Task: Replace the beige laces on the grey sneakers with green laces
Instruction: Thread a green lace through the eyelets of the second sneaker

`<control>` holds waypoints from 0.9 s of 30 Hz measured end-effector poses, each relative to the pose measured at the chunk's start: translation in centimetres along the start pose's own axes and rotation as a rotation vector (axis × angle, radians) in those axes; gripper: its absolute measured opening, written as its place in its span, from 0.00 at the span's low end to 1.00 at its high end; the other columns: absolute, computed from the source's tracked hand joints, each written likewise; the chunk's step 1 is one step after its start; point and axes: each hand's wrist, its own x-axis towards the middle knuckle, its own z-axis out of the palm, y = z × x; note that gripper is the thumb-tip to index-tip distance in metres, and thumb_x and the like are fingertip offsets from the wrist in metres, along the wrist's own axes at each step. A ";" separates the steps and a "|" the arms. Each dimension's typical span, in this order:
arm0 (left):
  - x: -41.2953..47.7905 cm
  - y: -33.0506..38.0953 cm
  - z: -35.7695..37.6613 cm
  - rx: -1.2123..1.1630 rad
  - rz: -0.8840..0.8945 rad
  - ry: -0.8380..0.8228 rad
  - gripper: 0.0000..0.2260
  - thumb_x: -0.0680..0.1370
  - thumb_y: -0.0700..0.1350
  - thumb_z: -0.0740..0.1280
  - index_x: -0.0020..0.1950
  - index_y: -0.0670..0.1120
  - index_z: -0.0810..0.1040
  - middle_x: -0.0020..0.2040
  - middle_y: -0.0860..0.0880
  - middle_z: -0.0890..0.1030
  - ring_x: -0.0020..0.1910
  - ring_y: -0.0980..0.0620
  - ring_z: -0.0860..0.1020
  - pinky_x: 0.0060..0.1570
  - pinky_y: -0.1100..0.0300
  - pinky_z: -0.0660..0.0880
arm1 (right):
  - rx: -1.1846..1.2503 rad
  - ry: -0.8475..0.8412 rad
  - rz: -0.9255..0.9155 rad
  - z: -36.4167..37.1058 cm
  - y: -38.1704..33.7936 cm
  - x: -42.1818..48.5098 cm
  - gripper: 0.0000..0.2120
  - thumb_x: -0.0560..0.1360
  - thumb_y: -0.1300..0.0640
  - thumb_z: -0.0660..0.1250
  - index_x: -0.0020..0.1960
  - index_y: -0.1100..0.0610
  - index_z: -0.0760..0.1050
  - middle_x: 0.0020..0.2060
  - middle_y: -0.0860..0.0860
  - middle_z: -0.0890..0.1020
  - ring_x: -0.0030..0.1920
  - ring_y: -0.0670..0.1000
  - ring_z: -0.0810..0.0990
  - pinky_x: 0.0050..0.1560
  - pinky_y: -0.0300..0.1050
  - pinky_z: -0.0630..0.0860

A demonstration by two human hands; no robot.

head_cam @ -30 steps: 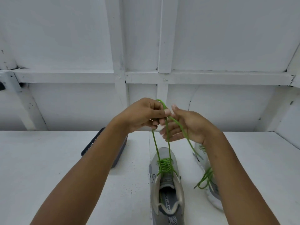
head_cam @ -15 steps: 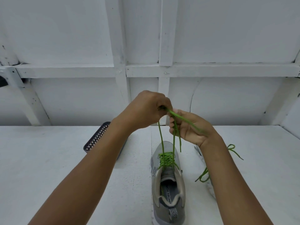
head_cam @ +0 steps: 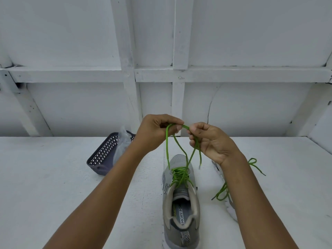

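A grey sneaker [head_cam: 181, 203] stands on the white table [head_cam: 53, 186], toe pointing away from me, threaded with a green lace [head_cam: 179, 174]. Both lace ends rise from the eyelets and cross in the air above the toe. My left hand [head_cam: 156, 132] pinches one strand near its top. My right hand [head_cam: 210, 141] grips the other strand, whose tip hangs down below the fingers. A second grey sneaker [head_cam: 230, 205] with a tied green lace [head_cam: 222, 193] lies to the right, mostly hidden behind my right forearm.
A dark perforated basket [head_cam: 102, 159] holding a clear plastic bag [head_cam: 122, 142] sits at the back left of the table. A white panelled wall [head_cam: 161, 51] rises right behind the table.
My hands have drawn slightly apart and lowered a little, and the two lace strands now cross between them. The camera has tilted, showing more of the basket.
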 end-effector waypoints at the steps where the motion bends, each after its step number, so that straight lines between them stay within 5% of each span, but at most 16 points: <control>1: 0.0 -0.1 0.0 0.014 0.002 0.005 0.08 0.73 0.37 0.75 0.50 0.46 0.85 0.43 0.50 0.86 0.43 0.53 0.84 0.48 0.60 0.81 | -0.077 -0.007 -0.013 -0.2 -0.1 -0.1 0.05 0.64 0.63 0.72 0.39 0.61 0.77 0.34 0.55 0.80 0.33 0.48 0.79 0.37 0.39 0.80; 6: 0.2 0.5 0.4 0.066 0.059 0.018 0.07 0.73 0.37 0.75 0.49 0.44 0.85 0.44 0.50 0.86 0.43 0.55 0.84 0.46 0.65 0.79 | -0.301 -0.041 -0.052 -0.4 -0.3 -0.2 0.08 0.62 0.64 0.75 0.38 0.60 0.78 0.43 0.63 0.82 0.39 0.51 0.82 0.40 0.41 0.79; 12: 0.1 0.8 0.5 -0.078 0.003 0.023 0.09 0.72 0.35 0.75 0.51 0.43 0.85 0.43 0.49 0.86 0.43 0.52 0.85 0.47 0.62 0.80 | -0.302 0.027 -0.080 -0.5 -0.4 0.0 0.11 0.61 0.62 0.75 0.43 0.59 0.80 0.33 0.50 0.80 0.34 0.46 0.78 0.40 0.40 0.76; 17: -0.3 0.5 0.5 -0.238 -0.081 0.044 0.12 0.71 0.38 0.74 0.54 0.42 0.84 0.40 0.48 0.86 0.41 0.51 0.84 0.45 0.60 0.81 | -0.143 0.014 -0.095 -1.0 -0.7 -0.2 0.03 0.62 0.57 0.74 0.31 0.53 0.80 0.30 0.49 0.78 0.35 0.47 0.76 0.45 0.43 0.76; 21: -0.3 0.4 0.5 -0.255 -0.096 0.046 0.12 0.69 0.41 0.74 0.52 0.42 0.84 0.41 0.48 0.86 0.41 0.50 0.84 0.47 0.58 0.82 | -0.069 -0.057 -0.081 -1.2 -0.7 -0.1 0.04 0.69 0.55 0.70 0.36 0.54 0.79 0.37 0.52 0.83 0.41 0.51 0.81 0.46 0.46 0.80; 27: -0.1 0.3 0.9 -0.326 -0.098 0.073 0.10 0.73 0.45 0.70 0.49 0.42 0.85 0.43 0.44 0.86 0.40 0.49 0.83 0.44 0.58 0.81 | 0.385 -0.164 -0.132 -0.7 -0.6 0.1 0.08 0.75 0.57 0.64 0.38 0.55 0.76 0.51 0.59 0.85 0.54 0.58 0.84 0.58 0.55 0.79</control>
